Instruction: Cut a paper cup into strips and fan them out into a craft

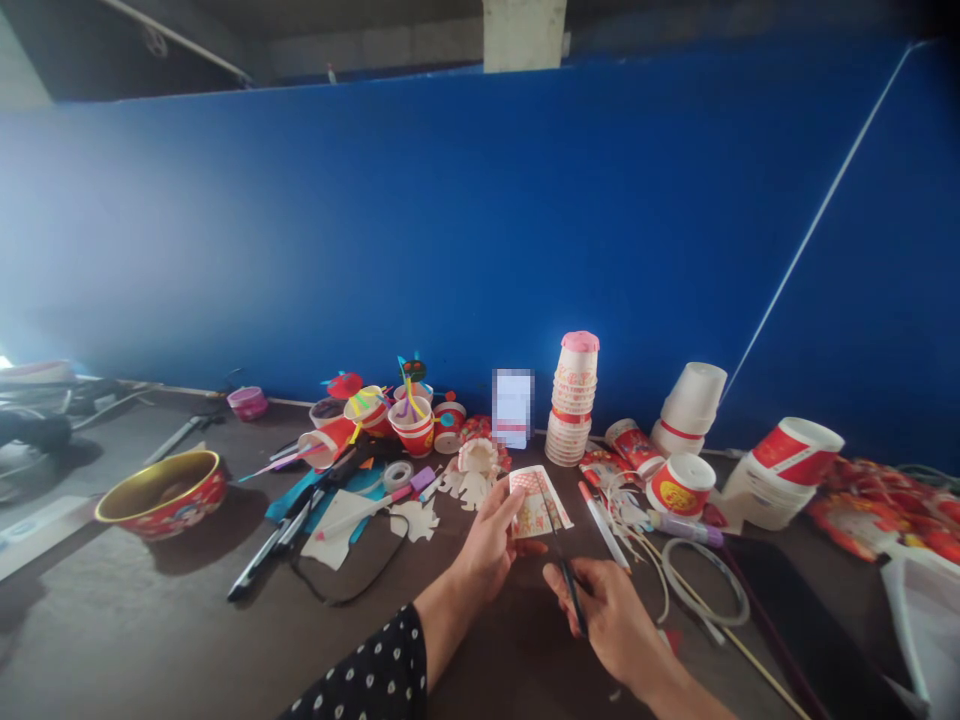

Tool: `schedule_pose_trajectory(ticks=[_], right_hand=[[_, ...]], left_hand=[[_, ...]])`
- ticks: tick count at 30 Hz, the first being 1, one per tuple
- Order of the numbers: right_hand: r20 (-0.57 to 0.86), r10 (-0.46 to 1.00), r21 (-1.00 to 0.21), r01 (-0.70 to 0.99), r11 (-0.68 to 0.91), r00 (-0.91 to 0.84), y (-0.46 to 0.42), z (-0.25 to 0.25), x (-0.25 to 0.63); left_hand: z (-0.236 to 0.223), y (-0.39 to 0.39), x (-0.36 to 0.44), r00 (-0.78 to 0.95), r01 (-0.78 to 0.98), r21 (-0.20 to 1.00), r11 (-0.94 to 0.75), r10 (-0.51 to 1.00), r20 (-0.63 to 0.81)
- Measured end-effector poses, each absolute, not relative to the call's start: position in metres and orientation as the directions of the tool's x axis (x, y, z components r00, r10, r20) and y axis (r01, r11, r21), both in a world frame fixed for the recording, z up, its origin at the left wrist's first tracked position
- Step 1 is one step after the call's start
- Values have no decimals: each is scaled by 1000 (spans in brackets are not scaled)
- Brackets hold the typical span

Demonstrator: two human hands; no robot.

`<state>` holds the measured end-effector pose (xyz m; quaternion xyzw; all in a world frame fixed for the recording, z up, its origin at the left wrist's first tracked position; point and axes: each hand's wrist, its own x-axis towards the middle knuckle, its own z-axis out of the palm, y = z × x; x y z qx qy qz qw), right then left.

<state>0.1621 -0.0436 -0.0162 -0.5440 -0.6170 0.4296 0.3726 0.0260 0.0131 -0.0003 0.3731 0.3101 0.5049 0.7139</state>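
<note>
The left hand (487, 545) pinches the printed paper piece (538, 502) in closed fingers, long axis near 12 o'clock; the right hand (611, 625) grips scissors (568, 580), blades reaching it from 5 o'clock.

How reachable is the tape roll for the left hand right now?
Likely yes: the left hand sits close to the tape roll, with only a flat paper cutout between, though it holds a printed paper piece.
</note>
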Motion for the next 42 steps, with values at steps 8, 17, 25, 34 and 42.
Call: schedule_pose_trajectory(ticks=[8, 17, 25, 34, 42], right_hand=[[-9, 982, -882, 464, 80, -187, -44, -22, 165], [30, 978, -762, 629, 156, -206, -49, -11, 158], [85, 976, -740, 644, 197, -202, -52, -9, 157], [73, 976, -760, 622, 188, -205, -50, -11, 158], [71, 975, -769, 610, 189, -212, -49, -10, 159]], left_hand=[[-4, 17, 28, 320, -579, 777, 245, 946, -60], [-3, 26, 20, 215, -672, 719, 177, 976, -39], [2, 20, 24, 229, -652, 738, 173, 973, -26], [2, 16, 27, 251, -643, 743, 186, 968, -24], [1, 15, 29, 249, -637, 748, 187, 968, -29]])
